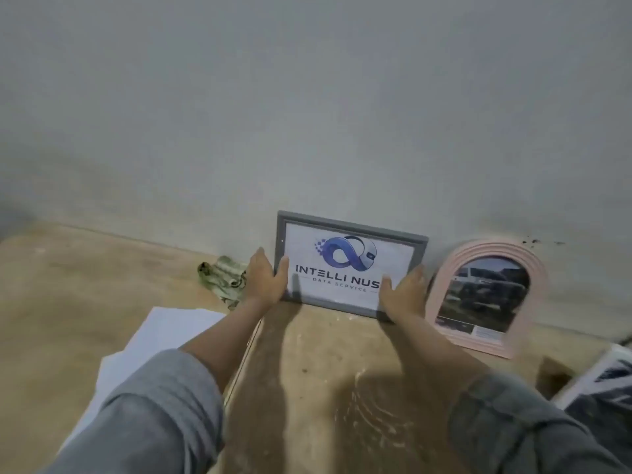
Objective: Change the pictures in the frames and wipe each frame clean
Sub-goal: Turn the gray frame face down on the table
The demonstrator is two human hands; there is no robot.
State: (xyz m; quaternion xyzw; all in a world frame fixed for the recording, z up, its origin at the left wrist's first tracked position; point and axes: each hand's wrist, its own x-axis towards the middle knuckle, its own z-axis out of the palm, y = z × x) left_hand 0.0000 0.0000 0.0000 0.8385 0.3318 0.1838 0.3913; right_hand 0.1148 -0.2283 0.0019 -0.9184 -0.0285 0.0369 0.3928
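Both hands hold the grey rectangular picture frame point(349, 266), which carries a white print with a blue logo. The frame stands on its long edge on the brown wooden tabletop point(102, 285), tilted back against the pale grey wall point(307, 114).

Left hand point(265, 280): grips the frame's left edge, thumb over the front, fingers hidden behind. Right hand point(403, 295): grips the lower right corner, thumb on the front, fingers along the right edge.

Just right of the grey frame: pink arched picture frame point(489, 295), leaning on the same wall, holding a dark photo. Left of the grey frame, beside the left hand: crumpled greenish cloth point(224, 277). Left of and nearer than the grey frame: white paper sheets point(164, 333) lying flat.

Judgement: step in hand is setting the grey frame in its place at the wall. To do it well: seat the bottom edge flat before letting go, keep the lean shallow enough that the base cannot slide forward, leave a gap to the pink frame, release both hands together. Thumbs rest on the front face; smudges are possible there, so a final wipe with the cloth may be needed.
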